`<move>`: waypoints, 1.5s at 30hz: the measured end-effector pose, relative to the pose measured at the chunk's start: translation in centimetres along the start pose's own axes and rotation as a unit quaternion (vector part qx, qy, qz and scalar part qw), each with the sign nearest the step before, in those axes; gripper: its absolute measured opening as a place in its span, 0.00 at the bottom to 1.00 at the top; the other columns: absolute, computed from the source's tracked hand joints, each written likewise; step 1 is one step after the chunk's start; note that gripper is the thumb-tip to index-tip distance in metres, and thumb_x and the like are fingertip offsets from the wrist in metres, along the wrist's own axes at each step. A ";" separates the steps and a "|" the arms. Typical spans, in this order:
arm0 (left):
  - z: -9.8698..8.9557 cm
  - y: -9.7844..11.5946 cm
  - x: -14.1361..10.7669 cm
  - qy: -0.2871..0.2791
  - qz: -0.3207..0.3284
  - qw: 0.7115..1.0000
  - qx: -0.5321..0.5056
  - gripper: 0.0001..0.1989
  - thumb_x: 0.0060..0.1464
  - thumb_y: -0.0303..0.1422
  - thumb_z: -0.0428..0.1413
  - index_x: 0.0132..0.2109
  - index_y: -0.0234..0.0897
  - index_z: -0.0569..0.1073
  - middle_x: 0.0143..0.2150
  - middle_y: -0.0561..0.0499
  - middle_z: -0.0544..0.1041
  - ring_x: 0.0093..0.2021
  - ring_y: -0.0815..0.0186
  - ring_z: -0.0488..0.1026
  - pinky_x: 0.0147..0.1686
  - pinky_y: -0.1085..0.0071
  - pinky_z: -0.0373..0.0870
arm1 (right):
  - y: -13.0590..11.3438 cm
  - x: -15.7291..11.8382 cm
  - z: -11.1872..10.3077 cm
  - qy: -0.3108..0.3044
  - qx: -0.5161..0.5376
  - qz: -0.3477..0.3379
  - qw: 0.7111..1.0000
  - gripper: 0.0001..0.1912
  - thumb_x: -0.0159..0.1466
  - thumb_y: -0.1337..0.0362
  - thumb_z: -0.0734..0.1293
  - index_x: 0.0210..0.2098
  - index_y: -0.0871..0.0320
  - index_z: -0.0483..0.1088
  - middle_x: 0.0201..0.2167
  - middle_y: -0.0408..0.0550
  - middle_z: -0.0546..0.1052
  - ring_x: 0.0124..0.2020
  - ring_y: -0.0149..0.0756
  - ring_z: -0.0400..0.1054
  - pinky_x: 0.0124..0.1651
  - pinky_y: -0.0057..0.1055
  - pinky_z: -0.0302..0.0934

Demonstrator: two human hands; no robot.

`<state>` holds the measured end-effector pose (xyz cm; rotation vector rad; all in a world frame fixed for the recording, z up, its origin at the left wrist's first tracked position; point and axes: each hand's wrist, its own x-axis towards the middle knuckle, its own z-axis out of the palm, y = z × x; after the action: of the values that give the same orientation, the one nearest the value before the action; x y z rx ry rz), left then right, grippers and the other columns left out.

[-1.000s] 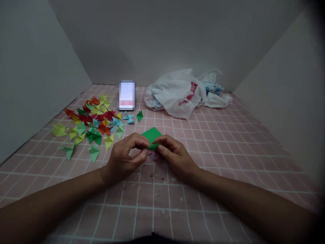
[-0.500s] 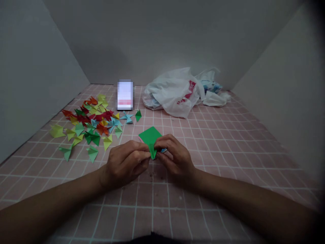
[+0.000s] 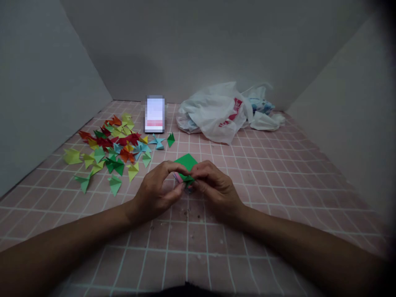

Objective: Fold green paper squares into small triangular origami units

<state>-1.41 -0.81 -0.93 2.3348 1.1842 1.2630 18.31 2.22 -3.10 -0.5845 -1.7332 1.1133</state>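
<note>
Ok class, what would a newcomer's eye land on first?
The bright scatter of folded paper pieces on the pink grid-patterned surface, at left, stands out first. At centre, the left hand and right hand pinch a green paper square. At the back lies a crumpled white plastic bag.

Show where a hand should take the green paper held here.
Best at the free far corner of the green paper, from the far side: that flat corner sticks out beyond the left hand and right hand, which pinch its near end.

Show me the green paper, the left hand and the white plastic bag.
green paper (image 3: 187, 161): head view, upper corner.
left hand (image 3: 156, 187): head view, back of hand.
white plastic bag (image 3: 210, 114): head view, crumpled middle.
</note>
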 end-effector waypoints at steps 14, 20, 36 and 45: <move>0.2 0.0 0.5 -0.056 -0.116 0.985 -0.117 0.05 0.53 0.27 0.59 0.38 0.38 0.72 0.33 0.52 0.76 0.33 0.67 0.73 0.37 0.70 0.70 | 0.1 0.3 0.0 -0.019 0.084 0.084 0.993 0.05 0.65 0.68 0.69 0.35 0.51 0.76 0.37 0.44 0.71 0.41 0.35 0.67 0.46 0.35 0.63; 0.1 0.0 0.8 -0.082 -0.218 0.950 -0.206 0.05 0.55 0.31 0.58 0.32 0.37 0.75 0.28 0.53 0.76 0.30 0.67 0.72 0.32 0.72 0.67 | -0.1 0.3 0.4 -0.007 0.185 0.198 0.963 0.03 0.63 0.63 0.70 0.36 0.55 0.72 0.30 0.42 0.72 0.30 0.30 0.66 0.35 0.30 0.62; 1.0 -0.2 0.5 -0.010 -0.418 0.777 -0.470 0.10 0.50 0.33 0.66 0.31 0.34 0.73 0.27 0.53 0.78 0.28 0.69 0.76 0.33 0.72 0.76 | -0.2 0.3 0.4 -0.053 0.197 0.302 0.931 0.13 0.60 0.59 0.73 0.32 0.58 0.67 0.24 0.39 0.72 0.22 0.26 0.64 0.25 0.25 0.57; 1.3 -0.1 0.5 0.010 -0.449 0.739 -0.502 0.10 0.48 0.31 0.66 0.27 0.33 0.72 0.24 0.53 0.76 0.25 0.72 0.72 0.27 0.77 0.72 | -0.1 0.4 0.4 -0.034 0.214 0.326 0.920 0.14 0.58 0.57 0.74 0.29 0.59 0.67 0.22 0.38 0.70 0.18 0.24 0.64 0.21 0.22 0.57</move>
<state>-0.30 -0.20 -1.47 0.7736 0.9926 1.0735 17.78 2.26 -2.85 -0.8772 -1.2989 1.9344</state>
